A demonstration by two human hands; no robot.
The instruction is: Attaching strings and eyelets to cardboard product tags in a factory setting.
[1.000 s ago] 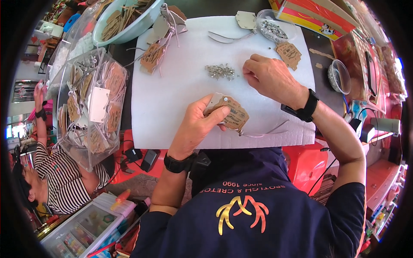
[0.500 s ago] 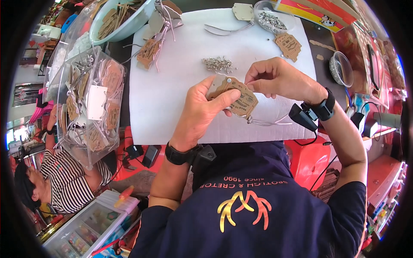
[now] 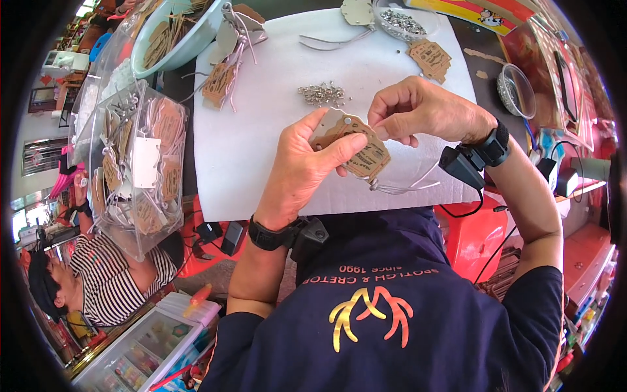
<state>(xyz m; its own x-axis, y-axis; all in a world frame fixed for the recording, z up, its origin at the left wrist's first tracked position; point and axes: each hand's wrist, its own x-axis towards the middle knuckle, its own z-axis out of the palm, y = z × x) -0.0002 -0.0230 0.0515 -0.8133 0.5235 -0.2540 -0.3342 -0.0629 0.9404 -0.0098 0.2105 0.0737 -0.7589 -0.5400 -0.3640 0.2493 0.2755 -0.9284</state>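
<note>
My left hand (image 3: 305,151) grips a stack of brown cardboard tags (image 3: 369,159), its thumb lying across the printed face. A small round silver stud shows near the tags' top edge, and a grey cord (image 3: 408,188) trails from their lower end. At the tags' right edge, the thumb and fingertips of my right hand (image 3: 410,116) are pinched together; anything between them is too small to make out. Just beyond the tags lies a heap of small silver rivets (image 3: 321,94) on the white foam sheet (image 3: 261,150).
Corded tags fill a clear bin (image 3: 138,215) at left, near a pale basin (image 3: 140,55). More tags (image 3: 430,61) lie far right, beside a tub of metal bits (image 3: 401,25). Another small tub (image 3: 516,91) stands at right. A person in a striped shirt (image 3: 117,281) is at left.
The whole view has shifted slightly. My left hand keeps its hold on the tags, and my right fingertips stay pinched at their edge with only a small shift.
</note>
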